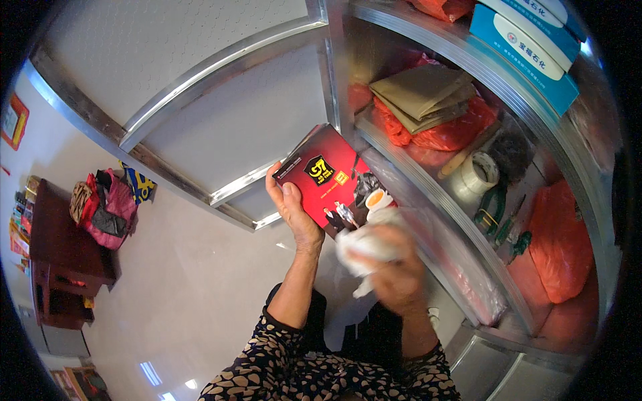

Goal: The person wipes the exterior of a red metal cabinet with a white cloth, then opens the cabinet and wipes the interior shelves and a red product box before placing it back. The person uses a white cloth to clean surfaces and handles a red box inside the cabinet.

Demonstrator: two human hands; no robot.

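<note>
A red and black coffee box (326, 180) with a cup printed on its front is held up in front of the metal shelf unit. My left hand (295, 212) grips the box along its left edge, thumb on the front face. Against the lower right part of the box, my right hand (399, 277) holds a crumpled white cloth (366, 248); both are smeared by motion. The cloth hides the box's lower right corner.
On the right, shelves hold folded brown paper (424, 93), a red plastic bag (562, 244), a tape roll (476, 175), green-handled tools (495, 217) and blue-white boxes (525, 50). A metal-framed panel (247, 120) stands ahead. Far left is a dark wooden cabinet (60, 230) with bags beside it.
</note>
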